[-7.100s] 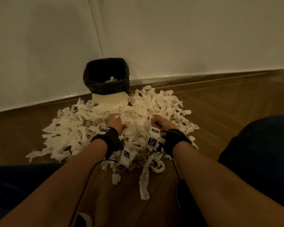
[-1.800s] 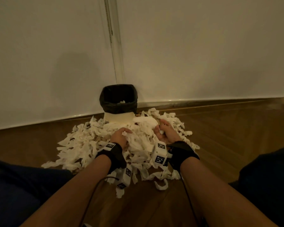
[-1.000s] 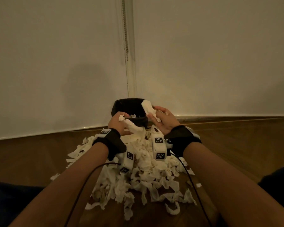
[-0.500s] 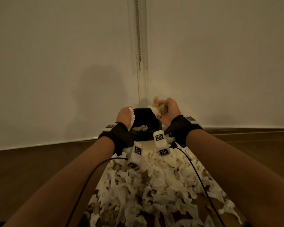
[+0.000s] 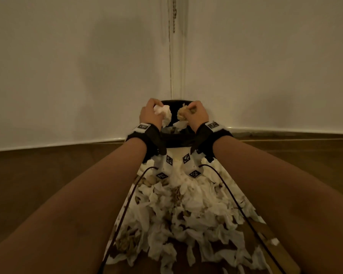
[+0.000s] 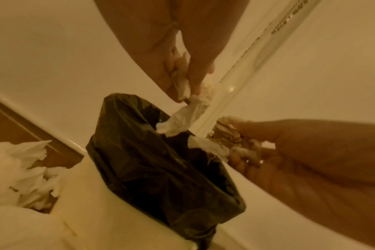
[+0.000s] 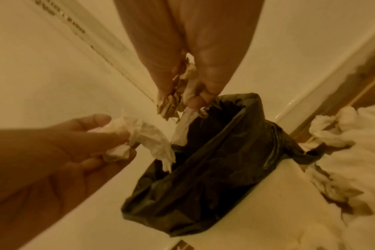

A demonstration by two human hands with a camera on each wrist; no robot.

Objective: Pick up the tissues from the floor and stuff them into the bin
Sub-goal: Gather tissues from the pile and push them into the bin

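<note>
On the left, the person's left hand (image 5: 149,114) is raised over the mouth of the bin, its grip clamped on a crumpled white tissue wad (image 5: 163,112). In the left wrist view the fingers (image 6: 171,79) and thumb pinch this wad, and a loose tail of it (image 6: 180,121) hangs down to the rim of the crinkled black plastic bin liner (image 6: 152,162).

In the middle stands the small white bin (image 5: 175,150) lined with that black bag, set on the brown wooden floor (image 5: 48,175) against the corner of the pale walls (image 5: 67,66). A few scraps of tissue lie inside it, seen between the two wrists in the head view.

On the right, the person's right hand (image 5: 196,113) is level with the left one, just beside it and also above the bin opening. Its grip is closed round a brownish, crumpled tissue wad (image 5: 183,113), with a white strip (image 7: 183,128) trailing down to the liner's edge.

Both wrists wear black straps with white tagged camera blocks (image 5: 166,165), from which thin dark cables (image 5: 127,210) run back along the forearms.

Nearer the person, a wide heap of torn white and brownish tissues (image 5: 186,214) covers the floor in front of the bin, reaching right up to its white wall.
</note>
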